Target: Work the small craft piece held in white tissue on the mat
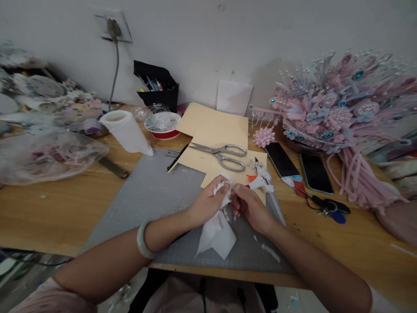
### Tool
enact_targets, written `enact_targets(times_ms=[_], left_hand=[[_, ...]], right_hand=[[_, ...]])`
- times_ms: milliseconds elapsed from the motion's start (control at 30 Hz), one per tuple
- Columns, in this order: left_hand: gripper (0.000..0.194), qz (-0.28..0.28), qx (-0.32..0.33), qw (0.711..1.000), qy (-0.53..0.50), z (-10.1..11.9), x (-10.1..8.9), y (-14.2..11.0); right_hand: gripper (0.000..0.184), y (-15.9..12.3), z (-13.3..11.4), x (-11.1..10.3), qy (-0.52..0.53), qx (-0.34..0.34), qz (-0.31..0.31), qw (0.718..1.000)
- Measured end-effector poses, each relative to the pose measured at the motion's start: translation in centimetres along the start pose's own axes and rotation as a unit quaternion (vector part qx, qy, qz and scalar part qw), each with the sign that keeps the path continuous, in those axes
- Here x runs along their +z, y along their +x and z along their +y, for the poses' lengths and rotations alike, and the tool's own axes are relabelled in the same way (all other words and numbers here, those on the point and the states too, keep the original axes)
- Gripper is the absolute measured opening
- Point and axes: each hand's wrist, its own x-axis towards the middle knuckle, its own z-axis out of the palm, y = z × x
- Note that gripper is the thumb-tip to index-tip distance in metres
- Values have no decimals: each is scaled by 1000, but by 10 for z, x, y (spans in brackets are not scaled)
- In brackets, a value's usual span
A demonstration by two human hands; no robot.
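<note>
My left hand (208,203) is closed around a crumpled white tissue (217,232), which hangs down from the fist over the grey cutting mat (146,195). A pale green bangle (143,241) circles that wrist. My right hand (249,205) meets it from the right, its fingers curled and pinched against the top of the tissue. What else sits between the fingers is hidden. Just beyond the hands lie a white glue gun (260,178) and steel scissors (224,155) on tan paper sheets (215,130).
Two phones (298,167) and dark keys (329,208) lie right of the paper. A large pink beaded headdress (339,117) fills the right side. A tissue roll (125,130), a red-rimmed bowl (163,125), a black pen holder (156,87) and plastic bags (48,156) stand left.
</note>
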Motion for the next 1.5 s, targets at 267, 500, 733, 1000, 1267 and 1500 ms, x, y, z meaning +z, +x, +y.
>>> enact_targets(times_ms=[267, 500, 733, 1000, 1267, 1500], left_hand=[[20, 13, 13, 993, 115, 4, -4, -2], [20, -3, 18, 989, 144, 4, -4, 0], [23, 27, 25, 986, 162, 7, -8, 2], [22, 32, 42, 982, 183, 7, -8, 2], [22, 3, 50, 979, 199, 4, -6, 2], [23, 17, 44, 983, 178, 4, -5, 1]], right_hand=[[15, -3, 0, 4, -119, 17, -11, 993], [8, 0, 2, 1, -99, 33, -7, 995], [6, -1, -1, 0, 4, 50, -3, 999], [8, -4, -5, 1, -12, 50, -22, 998], [11, -2, 0, 3, -82, 42, -20, 996], [7, -3, -3, 5, -60, 54, -11, 997]])
